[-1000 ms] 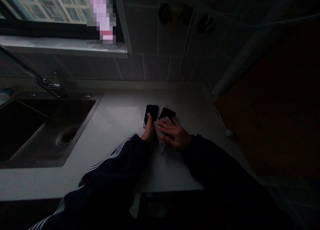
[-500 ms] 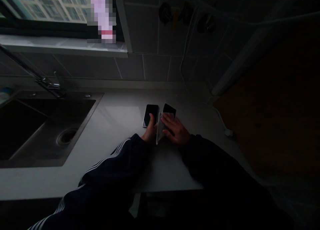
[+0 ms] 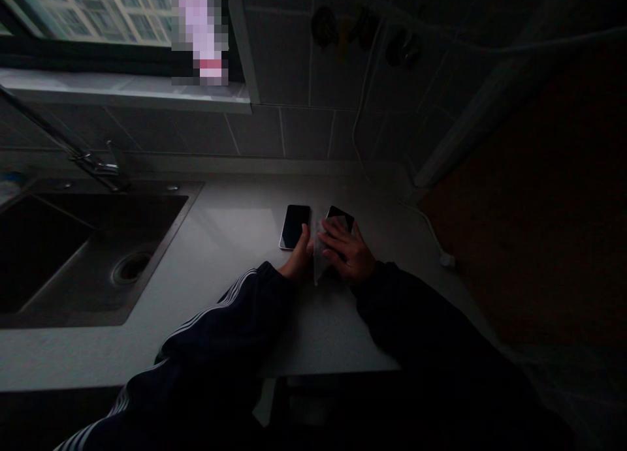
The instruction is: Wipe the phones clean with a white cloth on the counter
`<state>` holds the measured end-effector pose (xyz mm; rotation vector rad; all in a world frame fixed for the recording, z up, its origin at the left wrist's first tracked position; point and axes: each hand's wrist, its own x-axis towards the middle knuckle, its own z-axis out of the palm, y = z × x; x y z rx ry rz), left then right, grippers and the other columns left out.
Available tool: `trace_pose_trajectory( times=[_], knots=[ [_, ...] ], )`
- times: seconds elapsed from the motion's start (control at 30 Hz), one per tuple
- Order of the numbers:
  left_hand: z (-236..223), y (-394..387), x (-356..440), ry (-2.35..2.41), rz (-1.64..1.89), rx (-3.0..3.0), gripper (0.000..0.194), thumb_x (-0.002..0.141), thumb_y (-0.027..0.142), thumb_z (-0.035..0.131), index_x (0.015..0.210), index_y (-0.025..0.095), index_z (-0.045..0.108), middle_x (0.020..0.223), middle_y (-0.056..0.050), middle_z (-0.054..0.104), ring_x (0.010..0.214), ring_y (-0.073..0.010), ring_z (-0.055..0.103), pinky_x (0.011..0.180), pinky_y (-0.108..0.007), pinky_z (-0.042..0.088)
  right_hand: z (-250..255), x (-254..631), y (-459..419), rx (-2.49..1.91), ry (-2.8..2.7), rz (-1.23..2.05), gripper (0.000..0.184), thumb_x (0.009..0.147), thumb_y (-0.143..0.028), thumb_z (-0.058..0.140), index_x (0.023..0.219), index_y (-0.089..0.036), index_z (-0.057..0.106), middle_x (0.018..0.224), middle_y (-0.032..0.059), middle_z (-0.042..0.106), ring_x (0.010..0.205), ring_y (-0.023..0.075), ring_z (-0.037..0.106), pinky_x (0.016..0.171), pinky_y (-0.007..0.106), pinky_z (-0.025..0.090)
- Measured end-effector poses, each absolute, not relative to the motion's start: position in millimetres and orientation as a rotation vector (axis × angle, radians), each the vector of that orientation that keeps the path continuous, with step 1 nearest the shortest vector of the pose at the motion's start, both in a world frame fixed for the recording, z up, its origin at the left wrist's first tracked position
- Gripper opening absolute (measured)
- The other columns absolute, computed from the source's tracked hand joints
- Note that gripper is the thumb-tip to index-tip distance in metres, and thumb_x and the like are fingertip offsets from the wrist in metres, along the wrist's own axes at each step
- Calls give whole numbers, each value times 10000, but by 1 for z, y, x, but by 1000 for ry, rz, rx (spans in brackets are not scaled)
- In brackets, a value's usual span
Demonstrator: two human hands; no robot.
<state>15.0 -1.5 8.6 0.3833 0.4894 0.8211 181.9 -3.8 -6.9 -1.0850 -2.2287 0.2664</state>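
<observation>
Two black smartphones lie on the pale countertop [image 3: 235,226]. The left phone [image 3: 294,227] lies face up and uncovered, and my left hand [image 3: 296,260] rests with its fingertips at that phone's lower right corner. My right hand [image 3: 347,250] lies spread on a pale, thin cloth [image 3: 319,252], pressing it over the lower part of the right phone [image 3: 340,216]. The cloth hides that phone's lower half, and its tail hangs down between my hands. Dark sleeves with white stripes cover both forearms.
A steel sink [image 3: 98,255] with a round drain and a tap [image 3: 100,167] sit left of my hands. Behind the counter stand a tiled wall and a window sill. A white cable [image 3: 431,232] runs along the counter's right side to a small plug.
The right phone has shifted right, with the cloth and my right hand over it. My left hand has slid off the left phone's face to its lower right corner.
</observation>
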Motion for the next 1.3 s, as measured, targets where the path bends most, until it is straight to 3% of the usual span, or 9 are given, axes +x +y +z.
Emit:
trace_pose_trajectory(
  times=[0.17, 0.3, 0.6, 0.8, 0.97, 1.03, 1.13, 1.3],
  knots=[
    [9, 5, 7, 640, 819, 270, 881, 947, 756, 205, 1481, 113, 483, 1029, -165, 757, 858, -271, 747, 800, -380, 569, -11, 178, -8, -745, -2361, 368, 314, 1001, -414, 529, 1176, -259, 738, 1330, 87, 692, 1363, 293, 557, 1236, 635, 22],
    [3, 7, 4, 613, 870, 309, 880, 924, 782, 269, 1449, 124, 524, 958, -147, 757, 744, -240, 731, 647, -312, 547, -8, 178, -9, -564, -2296, 386, 242, 985, -366, 569, 1046, -255, 775, 1162, 60, 775, 1239, 256, 663, 1265, 551, 29],
    [5, 8, 2, 653, 870, 387, 894, 902, 807, 283, 1405, 135, 589, 1000, -147, 747, 853, -279, 723, 738, -369, 558, 5, 192, -4, -796, -2046, 183, 262, 998, -275, 530, 929, -244, 780, 1037, 38, 809, 1038, 224, 763, 1169, 513, 388],
    [12, 5, 2, 653, 825, 352, 941, 890, 827, 245, 1440, 131, 558, 965, -140, 745, 898, -304, 725, 794, -408, 563, 6, 198, 2, -891, -1959, 98, 275, 1009, -271, 501, 1040, -219, 769, 1154, 80, 778, 1188, 256, 697, 1151, 546, 412],
    [8, 8, 1, 535, 856, 302, 917, 926, 785, 184, 1459, 122, 526, 1046, -159, 751, 964, -308, 728, 887, -429, 548, 3, 188, -9, -684, -2158, 250, 284, 1002, -302, 499, 939, -257, 772, 1036, 29, 811, 1069, 222, 752, 1223, 534, 300],
    [4, 8, 1, 479, 869, 308, 904, 924, 790, 211, 1465, 134, 518, 1107, -162, 744, 1013, -303, 721, 939, -426, 531, 2, 183, -13, -637, -2244, 295, 290, 1010, -360, 495, 1004, -259, 767, 1113, 33, 794, 1139, 226, 723, 1258, 545, 190],
    [2, 6, 2, 440, 856, 307, 874, 946, 760, 212, 1478, 127, 496, 1181, -172, 727, 1088, -293, 704, 1013, -420, 492, -1, 180, -14, -692, -2335, 296, 402, 1026, -476, 458, 1255, -239, 688, 1340, 79, 689, 1321, 254, 601, 1262, 582, 60],
    [5, 4, 5, 376, 792, 312, 831, 970, 725, 167, 1534, 173, 427, 1332, -151, 669, 1225, -294, 642, 1100, -433, 419, -4, 183, -6, -1064, -2421, 250, 713, 1020, -607, 357, 1578, -162, 337, 1647, 168, 272, 1549, 339, 218, 1198, 693, 152]
  ],
)
